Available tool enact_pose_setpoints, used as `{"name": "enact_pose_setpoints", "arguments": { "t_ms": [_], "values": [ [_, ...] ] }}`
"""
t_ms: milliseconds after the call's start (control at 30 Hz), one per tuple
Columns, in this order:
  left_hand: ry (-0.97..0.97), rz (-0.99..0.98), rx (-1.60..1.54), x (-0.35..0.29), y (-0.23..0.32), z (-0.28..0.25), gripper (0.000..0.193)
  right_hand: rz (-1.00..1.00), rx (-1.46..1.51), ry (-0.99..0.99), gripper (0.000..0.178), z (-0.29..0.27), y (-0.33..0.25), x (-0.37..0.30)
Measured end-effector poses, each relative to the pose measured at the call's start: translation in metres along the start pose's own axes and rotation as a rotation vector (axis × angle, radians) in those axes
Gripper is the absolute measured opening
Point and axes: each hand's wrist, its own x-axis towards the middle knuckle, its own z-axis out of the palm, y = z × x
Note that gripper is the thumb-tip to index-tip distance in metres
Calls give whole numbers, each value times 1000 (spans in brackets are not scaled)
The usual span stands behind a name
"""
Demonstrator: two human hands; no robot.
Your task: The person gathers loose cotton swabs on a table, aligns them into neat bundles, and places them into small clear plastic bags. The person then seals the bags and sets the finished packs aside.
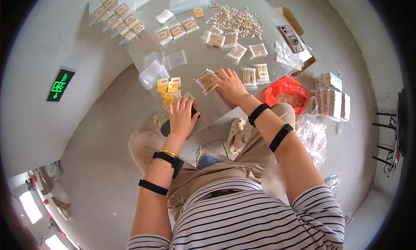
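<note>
My right hand [232,86] grips the right end of a bundle of cotton swabs [205,81] lying near the table's front edge, its other fingers resting on the tabletop. My left hand [181,116] lies palm down at the front left, fingers stretched and a little apart over small yellow cards [169,86]. A pale card [189,96] shows just past its fingertips; whether it is pinched is hidden. Under that hand's right side sits a black object [195,114], mostly covered. To the right of my right hand are a swab bundle [249,77] and a swab pack with a card [261,73].
Beyond lie a loose swab heap [236,20], more bundles [236,53], carded packs [177,30] and clear bags [154,73]. A phone [290,38] rests at the right edge near a cardboard box [289,19]. A red bag [277,89] and stacked swab packs [331,98] stand rightward.
</note>
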Motion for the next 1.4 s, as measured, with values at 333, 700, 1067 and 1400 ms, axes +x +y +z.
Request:
{"name": "enact_pose_setpoints", "arguments": {
  "t_ms": [333,700,1067,1400],
  "values": [
    [174,81,-112,66,29,6,51,-9,67,-40,43,5,9,10],
    [103,139,-204,103,-16,14,31,-26,176,-114,34,7,12,22],
    [-18,270,-223,136,-42,-2,15,-41,160,-91,31,18,5,34],
    [214,140,-108,88,-12,-30,23,41,214,-29,42,21,-14,39]
  ]
}}
